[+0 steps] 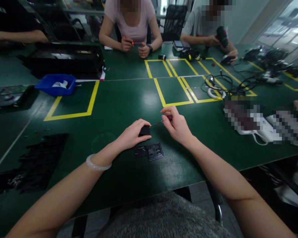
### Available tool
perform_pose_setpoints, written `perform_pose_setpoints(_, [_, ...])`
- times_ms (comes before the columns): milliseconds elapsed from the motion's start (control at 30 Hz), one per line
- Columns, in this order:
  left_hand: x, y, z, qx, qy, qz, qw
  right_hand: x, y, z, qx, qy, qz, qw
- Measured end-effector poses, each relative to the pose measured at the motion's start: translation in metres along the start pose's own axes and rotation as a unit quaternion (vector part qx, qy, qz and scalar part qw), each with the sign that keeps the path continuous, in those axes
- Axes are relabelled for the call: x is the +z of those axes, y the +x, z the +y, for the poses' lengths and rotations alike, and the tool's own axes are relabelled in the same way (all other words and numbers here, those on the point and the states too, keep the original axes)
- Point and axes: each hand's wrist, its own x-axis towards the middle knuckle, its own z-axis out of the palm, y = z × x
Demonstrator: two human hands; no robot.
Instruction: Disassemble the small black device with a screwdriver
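Note:
A small black box-like part [145, 131] is gripped between the thumb and fingers of my left hand [134, 132], low over the green table. My right hand [175, 125] is closed round the dark reddish handle of a screwdriver [169, 117]. Its thin shaft points left, and the tip meets the black part's right edge or lies very close to it. Just below my left hand, a flat black plastic piece [155, 151] lies on the table, with a smaller dark piece [140, 152] against its left side.
Dark flat parts [43, 162] lie in a pile at left. Behind them stands a blue bin [56, 85] holding something white. Black cables [228, 82] tangle at right, beyond white power strips [263, 127]. Yellow tape [91, 97] marks the green table [124, 99]. Co-workers sit opposite.

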Motion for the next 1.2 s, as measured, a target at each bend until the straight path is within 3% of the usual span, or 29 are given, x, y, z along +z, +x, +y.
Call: perform_pose_setpoints(1200, [-0.0013, 0.0003, 0.0003, -0.004, -0.005, -0.005, 1.000, -0.0008, -0.0004, -0.0001, -0.003, -0.015, -0.001, 1.000])
